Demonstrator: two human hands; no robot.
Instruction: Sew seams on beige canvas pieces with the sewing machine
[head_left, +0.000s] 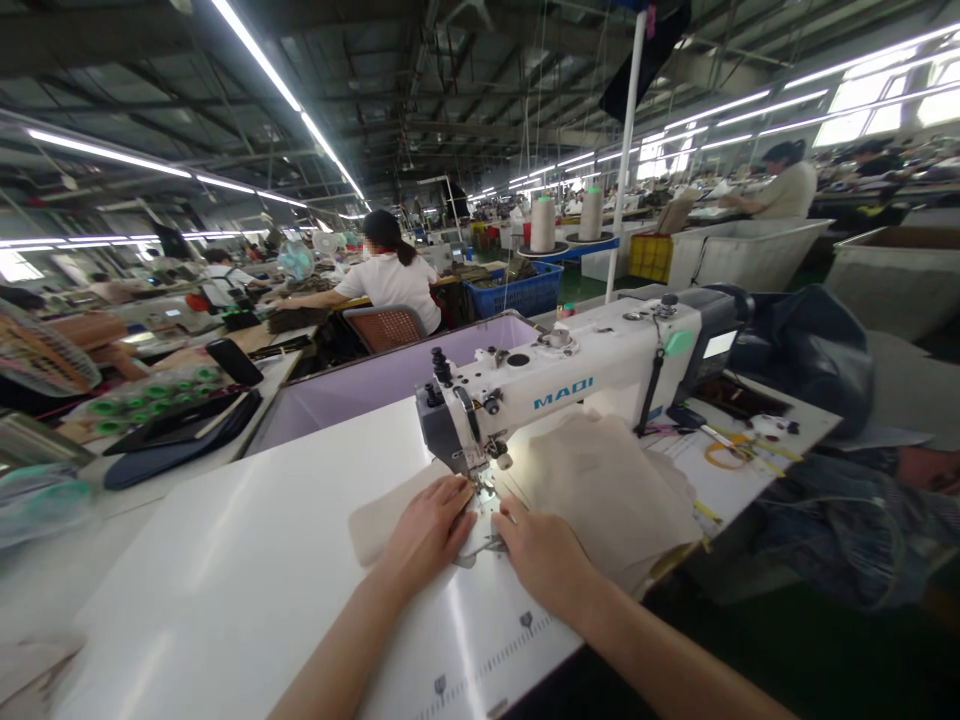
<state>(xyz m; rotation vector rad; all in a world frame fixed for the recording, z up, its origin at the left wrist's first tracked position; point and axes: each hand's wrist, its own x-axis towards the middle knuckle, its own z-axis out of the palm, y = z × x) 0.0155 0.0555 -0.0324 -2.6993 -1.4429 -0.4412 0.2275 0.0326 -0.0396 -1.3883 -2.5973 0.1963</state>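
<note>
A white sewing machine (577, 375) stands on a white table (247, 560), its needle and presser foot just ahead of my fingertips. My left hand (429, 522) lies over a beige fabric piece (371, 525), its bent fingers gripping the edge close to the presser foot. On the other side of the metal needle plate, my right hand (541, 552) is closed, thumb and forefinger pressed together low at the plate. Whatever is between them is too small to make out. Beyond that hand, under the machine arm, more beige fabric (607, 485) lies in a loose pile.
Scissors (716, 437) and a yellow tape (727, 452) lie at the table's right end. Behind the table stands a lilac bin (322, 400). Thread cones (543, 225) sit on a stand. A co-worker (390, 275) sits ahead; a phone (234, 362) lies at left.
</note>
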